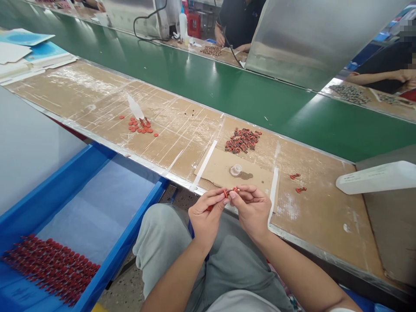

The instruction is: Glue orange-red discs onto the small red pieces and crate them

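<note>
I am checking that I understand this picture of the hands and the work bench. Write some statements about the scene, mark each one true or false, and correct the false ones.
1. The left hand and right hand pinch one small red part. True.
2. A blue plastic tray holds many long red parts lying side by side. True.
3. Flat red discs lie on the green belt. False: they lie on the tan taped bench top.
4. A clear round plastic piece sits inside the blue plastic tray. False: it sits on a brown cardboard sheet.
5. A heap of small red parts lies on the bench beyond the brown cardboard sheet. True.
</note>
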Demonstrator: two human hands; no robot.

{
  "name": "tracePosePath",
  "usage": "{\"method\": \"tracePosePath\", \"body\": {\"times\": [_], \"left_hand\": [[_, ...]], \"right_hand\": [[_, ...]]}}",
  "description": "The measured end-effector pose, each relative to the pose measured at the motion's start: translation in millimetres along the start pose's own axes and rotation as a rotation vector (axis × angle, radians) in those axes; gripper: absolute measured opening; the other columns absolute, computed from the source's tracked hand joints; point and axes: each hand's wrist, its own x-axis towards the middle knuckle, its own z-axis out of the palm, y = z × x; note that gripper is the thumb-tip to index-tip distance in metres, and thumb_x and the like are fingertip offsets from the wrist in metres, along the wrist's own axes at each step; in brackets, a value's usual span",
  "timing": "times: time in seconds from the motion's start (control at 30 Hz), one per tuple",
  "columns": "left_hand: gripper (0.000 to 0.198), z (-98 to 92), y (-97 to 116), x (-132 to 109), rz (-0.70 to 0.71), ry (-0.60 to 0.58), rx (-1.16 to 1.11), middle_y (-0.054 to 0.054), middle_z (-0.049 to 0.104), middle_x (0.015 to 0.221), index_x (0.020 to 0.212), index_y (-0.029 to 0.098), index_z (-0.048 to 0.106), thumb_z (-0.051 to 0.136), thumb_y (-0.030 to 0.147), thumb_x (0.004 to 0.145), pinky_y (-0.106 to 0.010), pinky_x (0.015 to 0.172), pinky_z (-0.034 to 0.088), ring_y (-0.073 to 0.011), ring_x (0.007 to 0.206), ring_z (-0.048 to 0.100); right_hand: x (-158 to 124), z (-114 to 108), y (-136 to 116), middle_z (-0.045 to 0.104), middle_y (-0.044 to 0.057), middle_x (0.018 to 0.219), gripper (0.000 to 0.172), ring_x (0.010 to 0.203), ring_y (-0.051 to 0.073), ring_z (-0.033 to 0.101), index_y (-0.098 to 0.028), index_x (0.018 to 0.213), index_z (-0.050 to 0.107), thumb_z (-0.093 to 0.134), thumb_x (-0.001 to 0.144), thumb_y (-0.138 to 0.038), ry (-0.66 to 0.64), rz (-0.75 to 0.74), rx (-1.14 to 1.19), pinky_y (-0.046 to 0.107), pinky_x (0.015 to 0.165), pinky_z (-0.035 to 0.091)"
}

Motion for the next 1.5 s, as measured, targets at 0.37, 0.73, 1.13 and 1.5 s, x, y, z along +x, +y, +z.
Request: {"method": "tracePosePath", "body": {"times": [0.37,0.73,1.13,1.5], "left_hand": [[0.023,5.6,-5.9,-3.4,-0.273,0.047,-0.225,-0.007,0.074,0.104,0.089,0.021,0.075,0.081,0.023,0.067,-0.030,0.088,0.056,-0.0182,0.092,0.071],[0.025,-0.7,-8.7,15.0,-0.520,0.101,-0.392,-0.008,0.074,0.102,0.090,0.015,0.074,0.059,0.034,0.084,-0.023,0.092,0.053,-0.0173,0.103,0.067],[0.027,0.9,-14.7,14.4,-0.557,0.067,-0.407,-0.012,0.073,0.104,0.095,0.011,0.074,0.057,0.027,0.081,-0.025,0.092,0.053,-0.0205,0.105,0.066],[0.032,-2.0,-14.4,16.5,-0.606,0.062,-0.491,-0.015,0.072,0.106,0.097,0.007,0.073,0.051,0.024,0.083,-0.028,0.094,0.052,-0.0232,0.110,0.064]], "right_hand": [[17.5,-47.9,-31.7,0.068,-0.002,0.064,0.031,0.044,0.008,0.056,-0.020,0.090,0.062,0.079,0.067,-0.033,0.200,-0.088,-0.005,0.022,0.047,0.049],[37.5,-225.3,-30.6,0.074,0.006,0.082,0.044,0.068,0.019,0.068,-0.018,0.110,0.061,0.070,0.071,-0.038,0.562,-0.283,-1.234,0.033,0.072,0.053],[54.4,-244.1,-22.7,0.075,0.004,0.086,0.043,0.075,0.019,0.070,-0.018,0.115,0.060,0.064,0.076,-0.036,0.459,-0.381,-1.425,0.031,0.076,0.053],[27.7,-229.8,-40.7,0.074,0.003,0.089,0.045,0.069,0.016,0.066,-0.019,0.114,0.059,0.070,0.071,-0.030,0.539,-0.521,-1.366,0.033,0.071,0.055]]}}
